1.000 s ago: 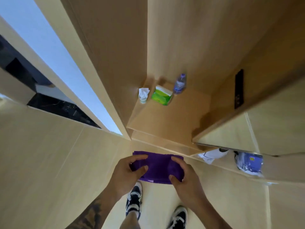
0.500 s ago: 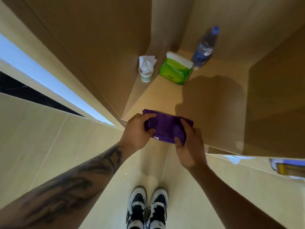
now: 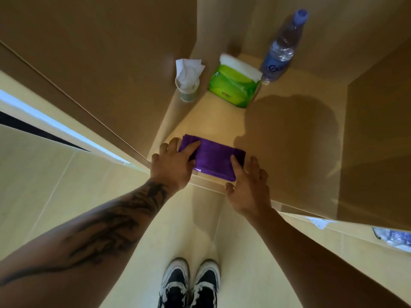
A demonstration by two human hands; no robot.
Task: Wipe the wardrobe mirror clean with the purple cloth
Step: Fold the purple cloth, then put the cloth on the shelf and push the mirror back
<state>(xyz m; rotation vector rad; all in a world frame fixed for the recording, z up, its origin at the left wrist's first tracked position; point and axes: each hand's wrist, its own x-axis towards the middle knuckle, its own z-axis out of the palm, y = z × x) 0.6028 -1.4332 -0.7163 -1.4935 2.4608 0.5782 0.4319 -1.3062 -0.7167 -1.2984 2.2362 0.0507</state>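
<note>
The purple cloth (image 3: 213,160) lies folded flat on the front edge of a wooden wardrobe shelf (image 3: 222,123). My left hand (image 3: 172,162) is at its left end, with the index finger on top and the thumb at the cloth's front edge. My right hand (image 3: 248,185) is at its right end with fingers spread; only the index finger rests on the cloth, and the thumb hangs off the shelf edge. A strip of the wardrobe mirror (image 3: 355,238) shows at the lower right, reflecting a bottle and tissue.
At the back of the shelf stand a paper cup stuffed with tissue (image 3: 188,85), a green tissue pack (image 3: 234,85) and a plastic water bottle (image 3: 282,47). Wooden panels close in on the left and right. Pale floor tiles and my shoes (image 3: 189,285) are below.
Both hands moved the cloth forward and set it down on the shelf edge. The right hand's fingers have spread and its grip has loosened.
</note>
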